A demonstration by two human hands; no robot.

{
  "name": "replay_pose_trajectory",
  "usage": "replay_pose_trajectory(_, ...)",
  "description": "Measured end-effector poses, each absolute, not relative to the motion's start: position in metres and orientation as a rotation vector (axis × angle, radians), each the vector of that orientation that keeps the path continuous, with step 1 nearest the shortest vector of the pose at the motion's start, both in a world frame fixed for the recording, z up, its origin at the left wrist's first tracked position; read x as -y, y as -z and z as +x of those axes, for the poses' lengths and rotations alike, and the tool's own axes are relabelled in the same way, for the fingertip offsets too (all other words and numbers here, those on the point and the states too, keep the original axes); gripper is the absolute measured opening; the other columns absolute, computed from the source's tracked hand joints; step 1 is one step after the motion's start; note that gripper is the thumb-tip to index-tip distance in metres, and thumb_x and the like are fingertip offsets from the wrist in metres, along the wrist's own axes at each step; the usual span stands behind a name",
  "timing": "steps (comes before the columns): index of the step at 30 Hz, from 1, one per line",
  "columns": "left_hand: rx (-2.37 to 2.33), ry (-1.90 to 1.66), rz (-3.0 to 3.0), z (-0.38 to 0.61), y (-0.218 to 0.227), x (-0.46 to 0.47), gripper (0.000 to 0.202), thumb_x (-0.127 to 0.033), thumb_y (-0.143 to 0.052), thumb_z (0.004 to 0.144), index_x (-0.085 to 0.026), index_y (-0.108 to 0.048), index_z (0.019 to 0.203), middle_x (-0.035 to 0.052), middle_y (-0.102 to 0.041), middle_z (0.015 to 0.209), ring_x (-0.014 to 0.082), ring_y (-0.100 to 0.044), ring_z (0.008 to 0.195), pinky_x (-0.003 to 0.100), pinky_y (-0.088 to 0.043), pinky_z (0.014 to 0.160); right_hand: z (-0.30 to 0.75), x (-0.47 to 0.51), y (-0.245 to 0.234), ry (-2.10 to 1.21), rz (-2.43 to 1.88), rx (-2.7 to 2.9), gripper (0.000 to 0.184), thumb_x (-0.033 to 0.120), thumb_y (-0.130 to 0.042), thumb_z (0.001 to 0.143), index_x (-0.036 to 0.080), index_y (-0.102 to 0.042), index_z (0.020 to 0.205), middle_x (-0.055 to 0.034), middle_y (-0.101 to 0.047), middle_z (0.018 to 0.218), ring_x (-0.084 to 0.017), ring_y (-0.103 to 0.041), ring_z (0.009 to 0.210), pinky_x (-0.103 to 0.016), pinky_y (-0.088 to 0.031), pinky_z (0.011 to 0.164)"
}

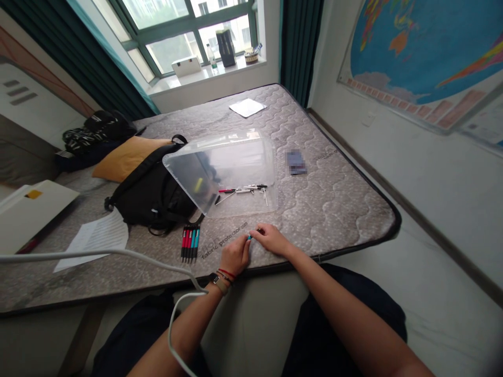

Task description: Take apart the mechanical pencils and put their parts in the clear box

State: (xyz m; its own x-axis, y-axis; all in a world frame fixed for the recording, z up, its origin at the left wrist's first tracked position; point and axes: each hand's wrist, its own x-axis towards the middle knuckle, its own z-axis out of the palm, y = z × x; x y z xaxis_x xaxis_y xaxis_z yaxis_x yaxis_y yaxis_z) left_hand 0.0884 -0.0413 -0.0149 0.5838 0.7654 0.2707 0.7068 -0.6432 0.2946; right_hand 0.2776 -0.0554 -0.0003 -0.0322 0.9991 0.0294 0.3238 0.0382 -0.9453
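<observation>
Near the front edge of the mattress my two hands meet over a pen with a blue part (pixel 249 237). My left hand (pixel 234 256), with a watch and red band at the wrist, is closed round it, hiding most of its length. The fingers of my right hand (pixel 271 240) pinch at its other end, where a small dark bit shows. To the left lies a neat row of red, blue and black pens (pixel 190 243). Beyond my hands, a clear plastic bin (pixel 251 157) rests on its side with loose pen parts (pixel 243 189) in it.
A black backpack (pixel 151 188) leans by the bin, with a yellow pillow (pixel 126 157) behind. Printed paper (pixel 98 238) and a white box (pixel 39 209) lie left. A pixelated item (pixel 296 162) sits right; white paper (pixel 247 107) lies far back. A white cable (pixel 137 255) crosses my left forearm.
</observation>
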Motion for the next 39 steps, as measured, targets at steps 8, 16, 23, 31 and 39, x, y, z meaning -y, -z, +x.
replay_pose_trajectory(8, -1.216, -0.549, 2.684, 0.09, 0.011, 0.043, 0.024, -0.032, -0.04, 0.1, -0.021, -0.062, 0.1, 0.0049, -0.07, 0.083, 0.0188, -0.066, 0.072, 0.028, -0.043, 0.063, 0.295, 0.058, -0.005, -0.959, -1.483, 1.553, 0.04, 0.047, -0.059, 0.087, 0.017, -0.052, 0.062, 0.0045, -0.046, 0.056, -0.011, -0.041, 0.057, -0.024, -0.029, 0.054)
replay_pose_trajectory(16, -1.19, -0.542, 2.689, 0.091, 0.01, 0.042, 0.024, -0.032, -0.04, 0.1, -0.021, -0.062, 0.101, 0.0053, -0.071, 0.088, 0.0183, -0.067, 0.075, 0.028, -0.045, 0.065, 0.295, 0.058, -0.004, -1.019, -1.504, 1.568, 0.042, 0.046, -0.051, 0.092, 0.018, -0.05, 0.061, 0.004, -0.046, 0.055, -0.011, -0.043, 0.055, -0.024, -0.029, 0.054)
replay_pose_trajectory(23, -1.18, -0.522, 2.657, 0.092, 0.006, 0.044, 0.026, -0.033, -0.038, 0.101, -0.021, -0.061, 0.098, 0.0047, -0.069, 0.083, 0.0183, -0.065, 0.076, 0.029, -0.044, 0.066, 0.294, 0.058, -0.007, -0.975, -1.499, 1.548, 0.034, 0.044, -0.056, 0.09, 0.018, -0.053, 0.068, 0.0039, -0.05, 0.061, -0.012, -0.045, 0.06, -0.024, -0.031, 0.057)
replay_pose_trajectory(31, -1.193, -0.489, 2.653, 0.093, 0.003, 0.044, 0.029, -0.034, -0.036, 0.101, -0.021, -0.061, 0.092, 0.0043, -0.068, 0.081, 0.0186, -0.064, 0.073, 0.03, -0.042, 0.064, 0.296, 0.061, -0.003, -1.306, -1.312, 1.36, 0.028, 0.04, -0.065, 0.083, 0.02, -0.059, 0.102, 0.002, -0.062, 0.074, -0.011, -0.057, 0.052, -0.021, -0.039, 0.046)
replay_pose_trajectory(39, -1.185, -0.514, 2.643, 0.092, 0.006, 0.044, 0.028, -0.034, -0.036, 0.101, -0.021, -0.061, 0.096, 0.0045, -0.069, 0.081, 0.0191, -0.065, 0.074, 0.03, -0.043, 0.065, 0.294, 0.057, 0.004, -1.236, -1.281, 1.349, 0.028, 0.039, -0.068, 0.081, 0.02, -0.06, 0.099, 0.0012, -0.062, 0.075, -0.013, -0.059, 0.062, -0.022, -0.046, 0.054)
